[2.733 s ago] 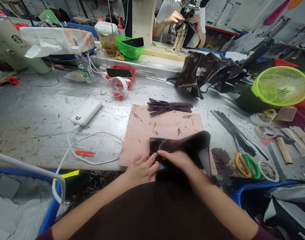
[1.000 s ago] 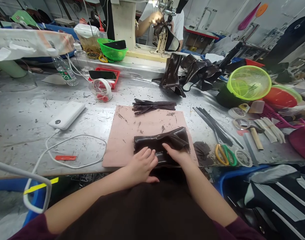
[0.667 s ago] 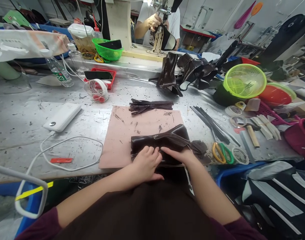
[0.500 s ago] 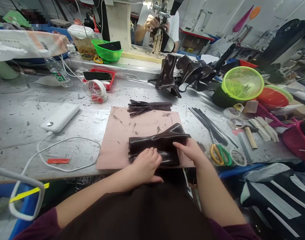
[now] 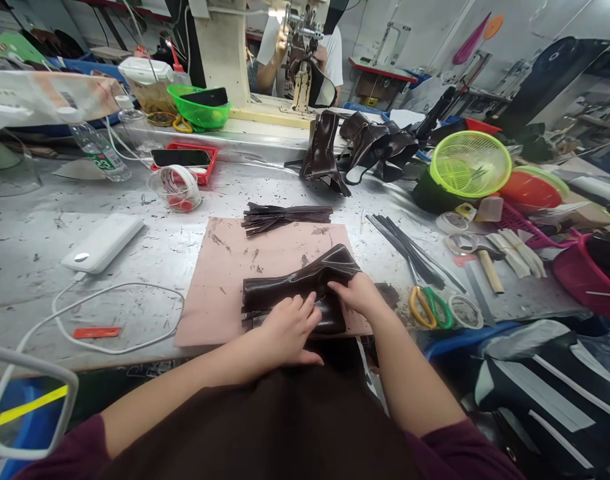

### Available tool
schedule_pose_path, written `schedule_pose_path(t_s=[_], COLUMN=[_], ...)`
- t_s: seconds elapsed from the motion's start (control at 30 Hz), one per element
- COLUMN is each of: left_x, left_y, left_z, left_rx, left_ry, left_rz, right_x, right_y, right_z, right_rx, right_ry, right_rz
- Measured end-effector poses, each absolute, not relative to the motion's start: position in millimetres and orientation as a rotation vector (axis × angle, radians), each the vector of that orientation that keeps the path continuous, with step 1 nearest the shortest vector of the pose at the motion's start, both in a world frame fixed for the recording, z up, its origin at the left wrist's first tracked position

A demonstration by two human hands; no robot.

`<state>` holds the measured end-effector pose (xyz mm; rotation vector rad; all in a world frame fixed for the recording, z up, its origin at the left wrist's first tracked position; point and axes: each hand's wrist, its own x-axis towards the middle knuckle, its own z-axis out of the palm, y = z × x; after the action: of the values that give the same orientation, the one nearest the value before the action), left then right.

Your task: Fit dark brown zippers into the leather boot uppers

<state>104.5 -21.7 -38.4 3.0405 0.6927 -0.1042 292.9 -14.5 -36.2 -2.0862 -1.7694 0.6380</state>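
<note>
A dark brown, glossy leather boot upper [image 5: 285, 283] lies on a pinkish board [image 5: 209, 293] in front of me. My left hand [image 5: 292, 327] rests on its near part, fingers stretched out and slightly spread, fingertips pressing near the fold in the middle. With my right hand [image 5: 357, 293] I grip the right end, thumb on top and the other fingers hidden beneath the leather. What looks like a dark zipper edge shows at the left end of the upper. Behind it, a bundle of dark zippers [image 5: 287, 217] lies across the board's far edge.
Scissors [image 5: 425, 307], dark strips [image 5: 409, 250] and a hammer [image 5: 491, 270] lie to the right, by baskets [image 5: 472, 163]. More boot uppers [image 5: 322, 153] stand behind. At left are a white power bank [image 5: 105, 243] and cable. Across the table, a person works at a sewing machine [image 5: 225, 60].
The view has shifted slightly, moving the scene leftward. My left fingertips have slid a little farther onto the upper's middle fold. My right hand keeps its hold on the right end.
</note>
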Motion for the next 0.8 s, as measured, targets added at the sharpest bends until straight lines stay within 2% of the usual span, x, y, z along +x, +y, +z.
schedule_pose_path(t_s=[0.2, 0.57, 0.7, 0.8], left_x=[117.4, 129.0, 129.4, 129.4], left_y=[-17.7, -15.3, -14.8, -13.8], left_z=[-37.2, -39.2, -38.7, -37.2], left_rx=[3.029, 3.003, 3.001, 3.001], left_ry=[0.662, 0.652, 0.649, 0.650], left_rz=[-0.085, -0.012, -0.068, -0.053], right_x=[294.6, 319.8, 328.3, 333.3], right_y=[-15.6, 3.3, 15.2, 17.8], right_z=[-40.1, -41.7, -43.1, -45.5], right_rx=[-2.018, -1.805, -1.706, -1.679], right_ry=[-1.743, -1.630, -1.702, -1.837], right_rz=[0.651, 0.909, 0.994, 0.937])
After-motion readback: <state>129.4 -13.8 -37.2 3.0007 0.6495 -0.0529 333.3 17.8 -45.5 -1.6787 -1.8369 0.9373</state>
